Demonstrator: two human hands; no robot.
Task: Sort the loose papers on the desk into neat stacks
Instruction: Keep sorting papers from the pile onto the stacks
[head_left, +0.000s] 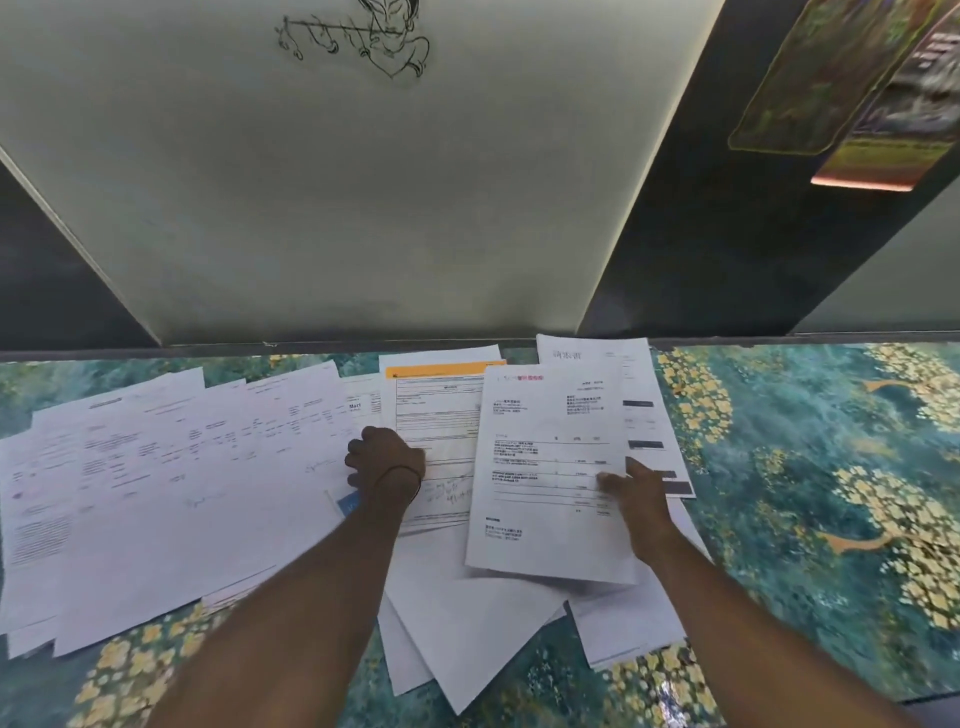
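Note:
Loose printed papers cover the desk. A wide fan of white sheets spreads over the left half. In the middle lies a form with an orange header. My right hand grips a white invoice sheet, thumb on top, lifted slightly above other sheets. My left hand is curled, knuckles down, resting on the papers at the edge of the fan and the orange-header form. More blank sheets stick out toward me under the invoice.
The desk wears a teal cloth with yellow flowers, bare on the right. A white wall panel with a line drawing rises behind the desk. Colourful posters hang at upper right.

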